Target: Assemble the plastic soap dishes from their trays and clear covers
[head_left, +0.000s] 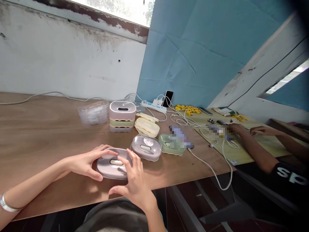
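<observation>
A mauve-grey oval plastic box (108,166) with a glossy cover and a cream-coloured strip in its middle slot lies on the table before me. My left hand (84,162) spans its left end, the thumb at the near edge and the fingers over the far side. Over the right end, my right hand (136,180) has its fingers spread, with the thumb held away from the box. Just beyond is a similar grey box (136,146) bearing a round sticker. A green box (166,145) of like shape stands beside that one.
Behind the boxes are stacked oval frames (122,111), cream lids (147,126) and nested clear covers (93,114). A power strip (154,106), phone (168,98) and white cables (224,161) lie farther right. Another person's arms (256,148) rest at the adjoining table.
</observation>
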`<act>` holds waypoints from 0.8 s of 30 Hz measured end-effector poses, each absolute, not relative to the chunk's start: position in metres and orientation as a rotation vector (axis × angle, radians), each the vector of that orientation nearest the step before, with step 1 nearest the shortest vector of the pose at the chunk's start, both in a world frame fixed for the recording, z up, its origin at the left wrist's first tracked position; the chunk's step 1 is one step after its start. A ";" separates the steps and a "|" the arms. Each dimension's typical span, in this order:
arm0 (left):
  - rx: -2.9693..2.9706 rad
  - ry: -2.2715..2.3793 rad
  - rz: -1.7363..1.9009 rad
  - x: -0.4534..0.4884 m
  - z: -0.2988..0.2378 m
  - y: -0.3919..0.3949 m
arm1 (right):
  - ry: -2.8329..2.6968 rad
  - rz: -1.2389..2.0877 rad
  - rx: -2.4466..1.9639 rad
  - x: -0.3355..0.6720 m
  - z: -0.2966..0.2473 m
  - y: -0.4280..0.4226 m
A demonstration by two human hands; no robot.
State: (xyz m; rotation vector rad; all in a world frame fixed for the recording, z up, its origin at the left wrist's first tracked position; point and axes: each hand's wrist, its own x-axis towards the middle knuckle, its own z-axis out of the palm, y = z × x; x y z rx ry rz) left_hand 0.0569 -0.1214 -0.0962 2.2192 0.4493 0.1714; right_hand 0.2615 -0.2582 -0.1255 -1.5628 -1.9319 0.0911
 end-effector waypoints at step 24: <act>2.047 0.813 0.660 0.050 -0.073 -0.094 | -1.835 0.316 -1.669 0.258 -0.128 -0.260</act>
